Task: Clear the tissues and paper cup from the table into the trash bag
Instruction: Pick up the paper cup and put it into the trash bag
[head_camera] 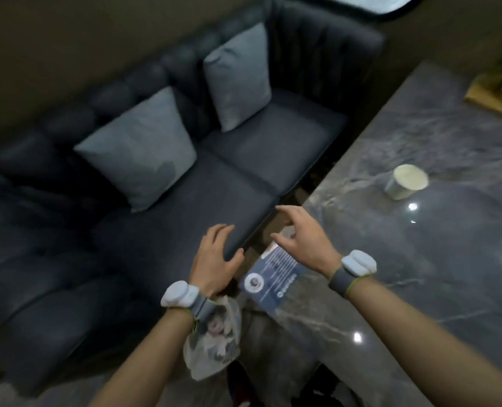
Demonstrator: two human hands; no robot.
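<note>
Cup: white paper cup (407,185) upright on grey marble table (420,289).
Bag: translucent plastic trash bag (214,339) hangs under left wrist.
Left hand (214,259): fingers spread, empty.
Right hand (302,236): open, empty.

Dark sofa (243,171) with two grey cushions (138,148); blue card (273,277)

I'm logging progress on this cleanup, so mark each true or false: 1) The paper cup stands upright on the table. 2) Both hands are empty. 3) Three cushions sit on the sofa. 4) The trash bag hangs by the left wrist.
1) False: the paper cup lies on its side on the table.
2) True: the left hand and right hand are open.
3) False: two cushions on the sofa.
4) True: the trash bag hangs there.
</note>
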